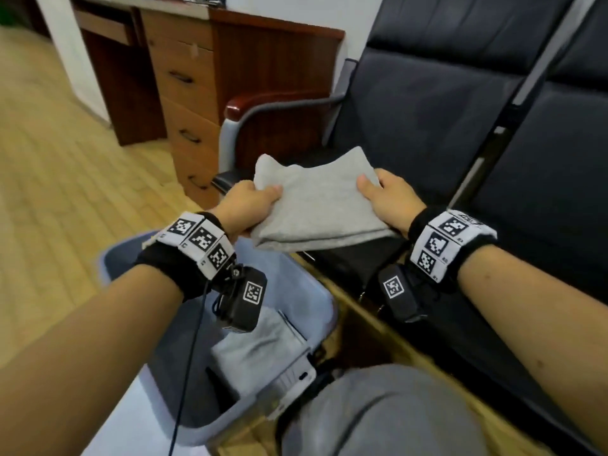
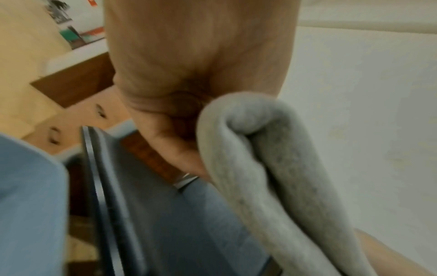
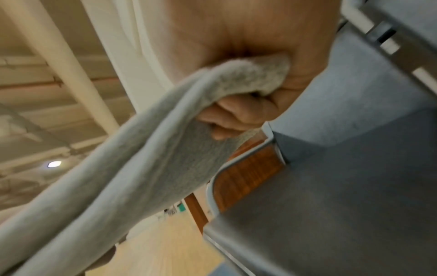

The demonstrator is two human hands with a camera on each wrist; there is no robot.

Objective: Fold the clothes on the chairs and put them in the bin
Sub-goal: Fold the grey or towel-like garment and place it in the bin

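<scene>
Chairs [image 1: 427, 103] behind hand-held folded cloth [image 1: 316, 205]

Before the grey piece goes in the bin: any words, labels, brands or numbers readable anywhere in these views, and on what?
No readable words, brands or numbers in any view.
Left wristband and right wristband: black-and-white square marker codes; the tiny characters beside them are too small to read.
Folded grey garment, bin, chairs: no label showing.
Orange sign in the left wrist view: blurred, unreadable.
</scene>
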